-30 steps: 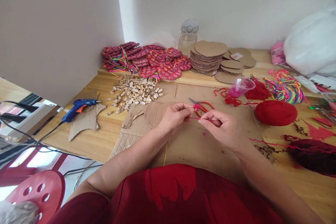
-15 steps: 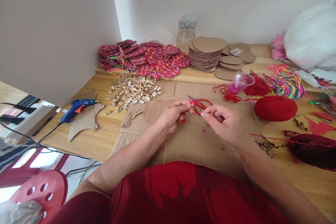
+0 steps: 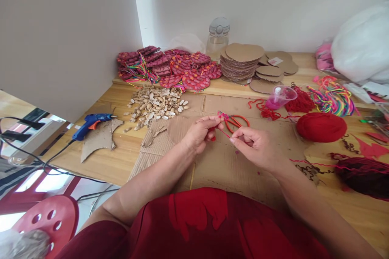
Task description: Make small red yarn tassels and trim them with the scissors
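My left hand (image 3: 202, 131) pinches a small bundle of red and pink yarn (image 3: 223, 116), whose loops stick out past the fingertips. From it a red strand (image 3: 225, 134) runs to my right hand (image 3: 252, 145), where thumb and forefinger grip its end. The strand looks taut. Just beyond both hands, orange-handled scissors (image 3: 240, 119) lie on the flattened cardboard (image 3: 219, 162). A bit of red shows below the left fingers, partly hidden by them.
Peanut shells (image 3: 158, 105) are heaped left of centre, near a blue glue gun (image 3: 91, 125) with a cord. Behind are decorated pink pieces (image 3: 188, 68) and stacked cardboard shapes (image 3: 240, 62). On the right lie a red yarn ball (image 3: 321, 126), a dark yarn skein (image 3: 364, 176) and a plastic cup (image 3: 281, 96).
My right hand has moved slightly down, so the strand now slopes down toward it. More of the scissors' handles shows. The view has shifted slightly.
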`<state>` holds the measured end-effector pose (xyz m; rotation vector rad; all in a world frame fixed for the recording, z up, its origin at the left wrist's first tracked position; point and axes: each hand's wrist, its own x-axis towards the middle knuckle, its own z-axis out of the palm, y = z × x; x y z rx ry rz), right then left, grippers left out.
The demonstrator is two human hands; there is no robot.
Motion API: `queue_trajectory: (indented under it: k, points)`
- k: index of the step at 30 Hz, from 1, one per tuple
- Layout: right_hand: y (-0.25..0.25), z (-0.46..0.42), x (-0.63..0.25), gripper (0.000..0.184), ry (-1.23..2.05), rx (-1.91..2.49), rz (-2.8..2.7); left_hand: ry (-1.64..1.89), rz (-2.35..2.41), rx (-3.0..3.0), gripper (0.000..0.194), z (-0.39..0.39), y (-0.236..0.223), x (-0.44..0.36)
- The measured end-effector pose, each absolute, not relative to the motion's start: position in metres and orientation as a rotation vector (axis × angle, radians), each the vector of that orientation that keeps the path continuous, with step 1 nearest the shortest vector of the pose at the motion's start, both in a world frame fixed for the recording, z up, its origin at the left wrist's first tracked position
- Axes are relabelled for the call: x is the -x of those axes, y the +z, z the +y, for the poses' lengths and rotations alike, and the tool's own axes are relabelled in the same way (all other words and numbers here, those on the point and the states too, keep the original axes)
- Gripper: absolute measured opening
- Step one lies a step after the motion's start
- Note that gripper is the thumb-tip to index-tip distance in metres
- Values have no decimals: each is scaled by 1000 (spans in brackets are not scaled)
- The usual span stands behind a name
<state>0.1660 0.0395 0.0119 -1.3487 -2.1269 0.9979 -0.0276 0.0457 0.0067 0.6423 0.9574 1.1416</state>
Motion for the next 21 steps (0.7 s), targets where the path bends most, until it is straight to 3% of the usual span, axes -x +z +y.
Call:
queue_trajectory:
  k: [15, 21]
  points:
    - [17, 37, -164, 20, 1040, 1278, -2171, 1161, 989, -647, 19, 46, 7, 27]
    - [19, 40, -169, 19, 933, 1317, -2101, 1092, 1180, -956, 19, 42, 9, 25]
